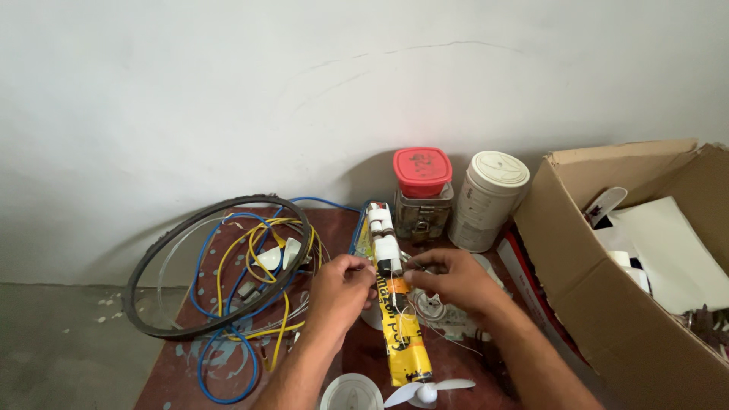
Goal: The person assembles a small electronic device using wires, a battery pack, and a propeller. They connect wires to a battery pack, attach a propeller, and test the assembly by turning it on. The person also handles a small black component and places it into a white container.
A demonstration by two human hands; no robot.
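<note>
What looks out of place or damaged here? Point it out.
The cardboard box at right sits tilted with its flaps splayed. The tabletop shows worn, pale patches in its red surface. Blue and yellow wires lie tangled inside the black ring. Nothing looks spilled.

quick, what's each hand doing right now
Left hand: fingers pinched shut on a thin wire beside the yellow tube.
Right hand: fingers pinched shut on the same wire by the tube's white block.

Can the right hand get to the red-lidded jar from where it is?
Probably yes. The red-lidded jar stands just beyond the right hand, with nothing between them, though that hand is pinching thin wire at the yellow-wrapped stick.
</note>
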